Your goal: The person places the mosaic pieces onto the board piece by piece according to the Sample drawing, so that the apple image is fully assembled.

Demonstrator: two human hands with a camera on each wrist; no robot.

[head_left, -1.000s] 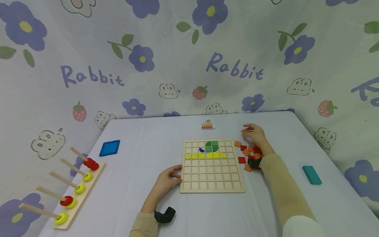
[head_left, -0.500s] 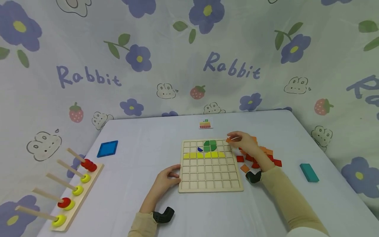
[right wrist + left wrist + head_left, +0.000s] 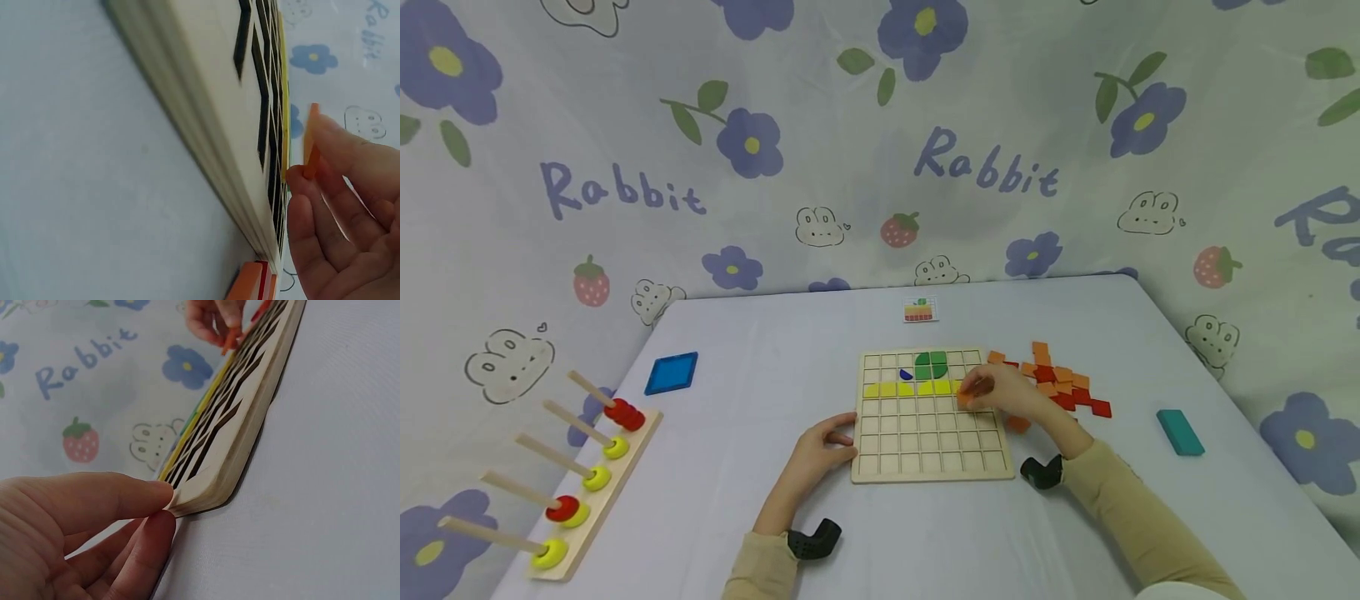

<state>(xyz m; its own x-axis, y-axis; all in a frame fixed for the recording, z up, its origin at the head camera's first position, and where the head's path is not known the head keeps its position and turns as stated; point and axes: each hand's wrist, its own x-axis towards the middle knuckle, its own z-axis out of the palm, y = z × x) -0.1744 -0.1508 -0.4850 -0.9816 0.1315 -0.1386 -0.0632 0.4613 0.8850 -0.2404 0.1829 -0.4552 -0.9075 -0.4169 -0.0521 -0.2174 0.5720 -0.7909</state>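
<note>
A wooden grid board (image 3: 932,446) lies flat on the table, with a row of yellow tiles (image 3: 910,389), green pieces (image 3: 931,365) and a small blue piece (image 3: 906,375) in its cells. My left hand (image 3: 818,450) holds the board's left edge; in the left wrist view its thumb and a finger meet at the corner. Over the board's right side, just below the yellow row's end, my right hand (image 3: 1003,392) pinches an orange square tile (image 3: 314,140) between thumb and fingertips. In the right wrist view that tile stands on edge, tilted above the grid.
Loose orange and red tiles (image 3: 1063,389) lie piled right of the board. A small pattern card (image 3: 921,310) is behind it. Far left are a blue tray (image 3: 672,373) and a peg stacker with rings (image 3: 597,479); a teal block (image 3: 1180,432) lies at right.
My right hand has carried the orange tile from above the loose pile leftward and down over the board. The left hand has stayed at the board's edge.
</note>
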